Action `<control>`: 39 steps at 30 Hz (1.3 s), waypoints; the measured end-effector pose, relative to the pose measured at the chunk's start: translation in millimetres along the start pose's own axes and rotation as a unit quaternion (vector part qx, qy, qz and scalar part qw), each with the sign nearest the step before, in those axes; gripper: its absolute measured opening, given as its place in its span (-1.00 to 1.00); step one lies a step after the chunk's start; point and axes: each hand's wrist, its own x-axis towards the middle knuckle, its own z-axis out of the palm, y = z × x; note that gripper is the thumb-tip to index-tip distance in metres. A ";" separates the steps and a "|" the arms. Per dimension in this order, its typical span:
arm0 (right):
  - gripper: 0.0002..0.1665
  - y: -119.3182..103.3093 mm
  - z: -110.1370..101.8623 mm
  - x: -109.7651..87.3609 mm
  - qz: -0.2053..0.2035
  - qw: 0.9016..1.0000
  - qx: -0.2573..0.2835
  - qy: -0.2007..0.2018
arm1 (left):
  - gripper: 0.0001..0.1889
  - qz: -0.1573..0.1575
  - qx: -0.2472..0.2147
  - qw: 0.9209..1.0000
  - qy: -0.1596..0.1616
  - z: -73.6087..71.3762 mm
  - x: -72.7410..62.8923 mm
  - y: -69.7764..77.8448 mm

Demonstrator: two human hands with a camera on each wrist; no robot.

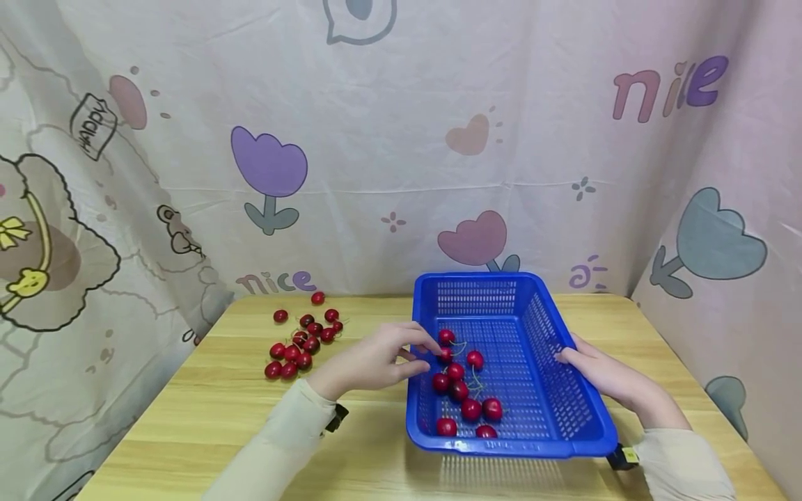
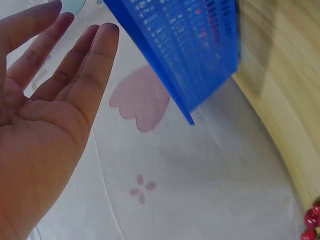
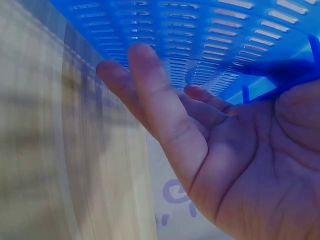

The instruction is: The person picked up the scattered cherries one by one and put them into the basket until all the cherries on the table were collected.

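Note:
My right hand grips the right rim of a blue plastic basket, thumb over the rim. In the right wrist view, its fingers lie against the outside of the slotted wall. Several red cherries, some with green stems, lie in the basket's left and near parts. My left hand hovers at the left rim, fingertips over the cherries inside. The left wrist view shows its palm with nothing held and its fingers loosely extended. Whether a fingertip touches a cherry is hidden.
On the wooden table, several more cherries are scattered to the left of the basket. A printed cloth hangs behind the table and along both sides. Below the basket's near edge, its shadow falls on the table.

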 end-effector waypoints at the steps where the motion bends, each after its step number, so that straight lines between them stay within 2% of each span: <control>1: -0.08 0.3 0.0 -0.2 0.001 1.000 0.000 0.000 | -0.77 -0.003 -0.003 1.000 0.005 -1.0 -3.5 -2.7; 7: -0.05 1.9 -0.4 -0.3 0.009 1.000 0.016 -0.001 | -0.76 -0.021 -0.006 0.999 0.041 -8.9 -26.1 -20.3; 15: -0.03 6.6 -3.4 2.2 0.014 0.998 0.061 -0.026 | -0.73 -0.073 0.022 0.993 0.093 -27.1 -60.5 -45.3; 20: -0.05 9.7 -4.6 5.1 0.015 0.994 0.095 -0.048 | -0.73 -0.098 0.052 0.986 0.128 -37.9 -83.7 -61.3; 25: -0.05 13.1 -4.8 8.1 0.004 0.989 0.128 -0.071 | -0.72 -0.119 0.053 0.980 0.152 -46.6 -104.5 -75.2; 30: -0.04 15.5 -3.9 7.9 0.011 0.989 0.137 -0.056 | -0.72 -0.160 0.051 0.972 0.164 -51.4 -120.6 -90.1; 39: -0.05 15.5 -2.7 7.3 0.009 0.989 0.142 -0.050 | -0.72 -0.216 0.092 0.955 0.181 -55.4 -148.2 -113.2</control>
